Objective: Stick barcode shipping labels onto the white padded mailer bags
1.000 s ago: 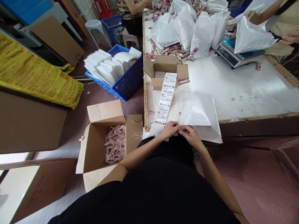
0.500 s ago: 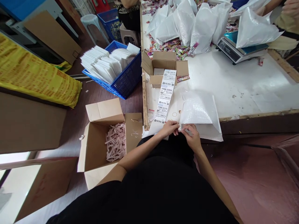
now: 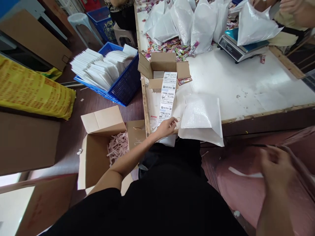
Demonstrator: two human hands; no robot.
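Note:
A white bubble mailer (image 3: 201, 113) lies at the table's front edge, its flap hanging toward me over the edge. My left hand (image 3: 167, 127) hovers just left of it, over the lower end of a strip of printed shipping labels (image 3: 168, 95). The fingers of that hand are loosely apart and hold nothing. Far to the right, beyond the table edge, my right hand (image 3: 278, 168) is blurred by motion. A narrow white backing strip (image 3: 246, 172) trails from its curled fingers.
An open carton (image 3: 163, 59) stands behind the labels. Filled white bags (image 3: 182, 23) and a weighing scale (image 3: 242, 46) are farther back, near another person's hands. On the floor left sit a blue basket of mailers (image 3: 125, 78) and a box with paper strips (image 3: 98, 160).
My right hand has left the mailer and swung far right with a white strip. My left hand has let go of the mailer's edge and moved slightly left. The view has shifted.

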